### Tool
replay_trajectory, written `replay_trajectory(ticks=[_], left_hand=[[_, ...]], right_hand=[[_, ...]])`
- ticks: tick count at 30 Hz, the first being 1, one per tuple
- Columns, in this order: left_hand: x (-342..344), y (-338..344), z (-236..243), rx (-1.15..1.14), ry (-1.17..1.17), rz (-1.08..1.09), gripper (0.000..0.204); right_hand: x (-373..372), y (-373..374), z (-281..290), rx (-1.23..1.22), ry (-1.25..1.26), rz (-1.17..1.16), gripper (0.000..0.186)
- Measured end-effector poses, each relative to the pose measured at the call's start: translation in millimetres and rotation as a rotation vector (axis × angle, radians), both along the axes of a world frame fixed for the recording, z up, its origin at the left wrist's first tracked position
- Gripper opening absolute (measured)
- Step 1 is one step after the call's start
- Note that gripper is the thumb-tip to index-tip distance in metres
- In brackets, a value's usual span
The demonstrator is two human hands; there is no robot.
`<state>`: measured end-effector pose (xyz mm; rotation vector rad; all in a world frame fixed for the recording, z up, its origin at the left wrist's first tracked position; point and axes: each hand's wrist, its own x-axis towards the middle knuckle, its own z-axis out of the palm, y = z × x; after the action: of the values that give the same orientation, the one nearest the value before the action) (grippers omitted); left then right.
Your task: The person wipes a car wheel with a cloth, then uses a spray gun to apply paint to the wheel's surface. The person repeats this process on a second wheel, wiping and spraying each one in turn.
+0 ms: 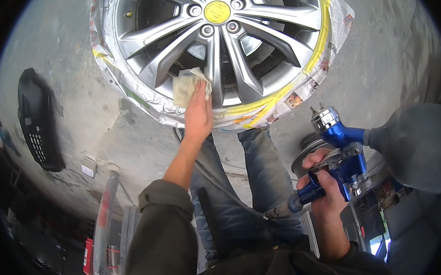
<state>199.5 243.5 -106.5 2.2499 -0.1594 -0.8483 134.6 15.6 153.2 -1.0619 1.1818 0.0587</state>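
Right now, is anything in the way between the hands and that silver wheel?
Only the pale cloth lies between the left hand and the wheel. From the right hand, the blue spray gun it grips and the masking paper around the rim come between.

Left fingers (201,94) hold cloth (183,89) at a wheel (217,12); right fingers (314,158) grip spray gun (354,163).

This looks like a vehicle paint workshop: a wheel (215,61) is bordered with newspaper (306,89) and tape (274,101), a spray gun (340,135) carries a cup (413,147) and a hose (218,182), and a slotted black car panel (37,119) lies toward the left edge of the scuffed, stained grey floor (80,63).
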Motion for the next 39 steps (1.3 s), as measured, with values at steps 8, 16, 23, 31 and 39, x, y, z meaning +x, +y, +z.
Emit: replay_trajectory(ticks=[8, 16, 23, 31, 39], left_hand=[[-9, 49, 24, 0.054, -0.118, -0.364, 0.058], [-124, -96, 13, 0.280, -0.163, -0.115, 0.064], [-108, -55, 2, 0.049, -0.408, -0.570, 0.056], [-29, 85, 13, 0.318, -0.452, -0.571, 0.049], [-115, -106, -6, 0.099, -0.299, 0.040, 0.054]], right_hand=[[-40, -42, -9, -0.023, 0.002, -0.069, 0.036], [-88, -15, -13, -0.078, 0.082, -0.097, 0.035], [-132, 15, 12, -0.096, 0.000, -0.062, 0.033], [-152, 2, 12, -0.027, -0.002, 0.010, 0.038], [-148, -48, 12, 0.039, 0.004, 0.042, 0.035]])
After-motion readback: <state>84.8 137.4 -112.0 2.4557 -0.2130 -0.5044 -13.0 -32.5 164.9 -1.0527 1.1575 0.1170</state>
